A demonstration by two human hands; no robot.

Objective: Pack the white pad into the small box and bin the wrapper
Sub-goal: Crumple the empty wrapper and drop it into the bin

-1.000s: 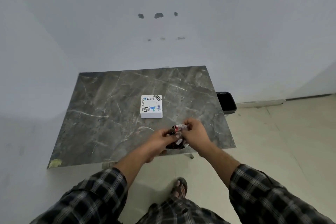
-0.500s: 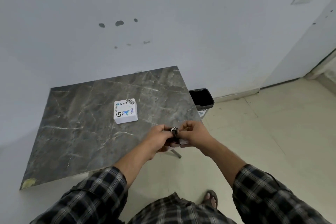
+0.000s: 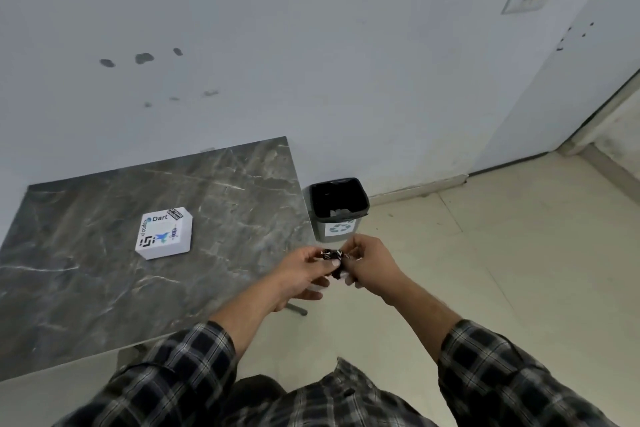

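Note:
Both my hands pinch a small crumpled dark wrapper with white print, held in the air just past the table's right front corner. My left hand grips its left side and my right hand its right side. The small white box, lid shut and covered with stickers, lies on the dark marble table to the left of my hands. No white pad shows. A small grey bin with a black liner and a recycling label stands on the floor beyond my hands, beside the table.
A pale wall runs behind the table and the bin. Beige floor tiles spread to the right toward a doorway at the far right. A metal table foot pokes out under my left hand.
The view has swung right, bringing the whole bin into sight. My hands have carried the wrapper rightward off the table edge and squeezed it smaller.

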